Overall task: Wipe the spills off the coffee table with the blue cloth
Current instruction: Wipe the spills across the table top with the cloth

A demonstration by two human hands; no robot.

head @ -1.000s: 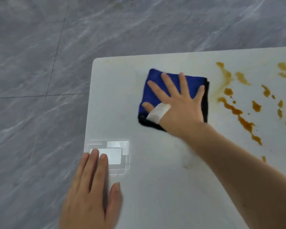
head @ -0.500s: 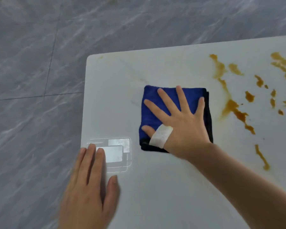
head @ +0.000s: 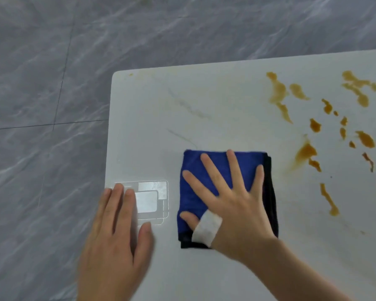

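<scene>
The blue cloth (head: 204, 192), folded into a rough square with a black layer showing along its right and lower edges, lies flat on the white coffee table (head: 226, 109) near the table's left end. The right hand (head: 232, 205) lies palm-down on top of the cloth, fingers straight and spread wide, pressing rather than gripping; the cloth sits wholly under the palm and fingers, with its left part still uncovered. A white bandage (head: 207, 227) wraps the base of that hand's thumb. The left hand (head: 115, 242) rests flat on the table's left edge, fingers straight and together, holding nothing, its fingertips over a pale rectangular reflection (head: 152, 198). Brown spills (head: 306, 153) spread across the table to the right of the cloth, apart from it.
</scene>
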